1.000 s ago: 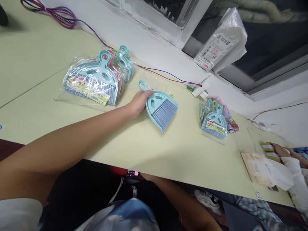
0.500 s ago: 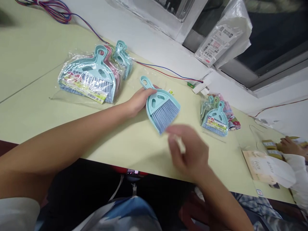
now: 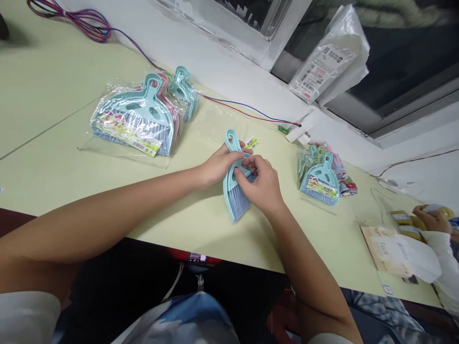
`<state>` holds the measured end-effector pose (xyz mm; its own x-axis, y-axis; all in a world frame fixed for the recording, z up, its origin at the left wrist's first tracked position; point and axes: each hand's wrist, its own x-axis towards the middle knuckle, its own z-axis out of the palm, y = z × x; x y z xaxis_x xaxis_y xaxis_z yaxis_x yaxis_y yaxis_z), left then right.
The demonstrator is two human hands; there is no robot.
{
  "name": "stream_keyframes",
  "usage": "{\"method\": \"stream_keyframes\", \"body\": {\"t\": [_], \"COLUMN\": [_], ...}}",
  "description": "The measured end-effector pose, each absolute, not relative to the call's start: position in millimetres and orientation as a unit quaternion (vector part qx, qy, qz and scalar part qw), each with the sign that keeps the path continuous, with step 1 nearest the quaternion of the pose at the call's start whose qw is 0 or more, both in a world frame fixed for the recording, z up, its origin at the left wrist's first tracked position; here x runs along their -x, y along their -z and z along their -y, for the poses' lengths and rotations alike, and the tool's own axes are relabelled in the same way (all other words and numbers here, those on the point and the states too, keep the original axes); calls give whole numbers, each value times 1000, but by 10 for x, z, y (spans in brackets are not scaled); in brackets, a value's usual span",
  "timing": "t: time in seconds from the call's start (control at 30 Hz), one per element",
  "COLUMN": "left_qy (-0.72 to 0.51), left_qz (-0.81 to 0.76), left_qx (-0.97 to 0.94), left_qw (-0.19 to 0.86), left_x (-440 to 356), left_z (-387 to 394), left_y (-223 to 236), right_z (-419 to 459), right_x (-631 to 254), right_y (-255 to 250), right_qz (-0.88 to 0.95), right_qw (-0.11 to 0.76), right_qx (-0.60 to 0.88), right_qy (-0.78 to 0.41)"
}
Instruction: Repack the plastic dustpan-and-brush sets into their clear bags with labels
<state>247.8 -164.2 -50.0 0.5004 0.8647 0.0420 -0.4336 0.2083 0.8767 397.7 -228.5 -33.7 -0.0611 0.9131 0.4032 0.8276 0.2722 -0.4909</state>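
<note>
A light blue dustpan and brush set [image 3: 237, 198], its brush nested in the pan, is held tilted above the table. My left hand [image 3: 221, 165] grips it near the handle, thumb on the front and fingers behind. Across its face lies my right hand [image 3: 261, 184], closed, with thumb and fingers at the slots in the brush's top; part of the bristles is hidden behind it. A printed card [image 3: 252, 143] shows just behind the set. Flat on the table beyond my hands is a clear plastic bag [image 3: 220, 122], hard to make out.
Bagged dustpan sets [image 3: 132, 114] stand at the left, smaller ones [image 3: 321, 179] at the right beside patterned cloth. Wires [image 3: 251, 107] run along the wall. A plastic-wrapped labelled packet [image 3: 319, 71] leans at the window. At far right, another person's hand [image 3: 432, 220] touches yellow packages.
My right hand has moved up and left onto the dustpan and brush set. The set has turned more upright and shifted slightly towards me.
</note>
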Motion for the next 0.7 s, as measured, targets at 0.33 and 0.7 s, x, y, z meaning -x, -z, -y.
{"method": "stream_keyframes", "body": {"t": [0.33,0.7], "left_qy": [-454,-418], "left_qz": [-157,-173], "left_qx": [-472,-494], "left_qw": [739,743], "left_x": [-2505,-2491], "left_z": [1652,1603], "left_y": [527,553], "right_z": [2292,2298], "right_x": [-3950,-4060], "right_y": [347,202], "right_qz": [665,653], "right_qw": [374,351], "right_qx": [635,656], "right_qy": [-117,-140]}}
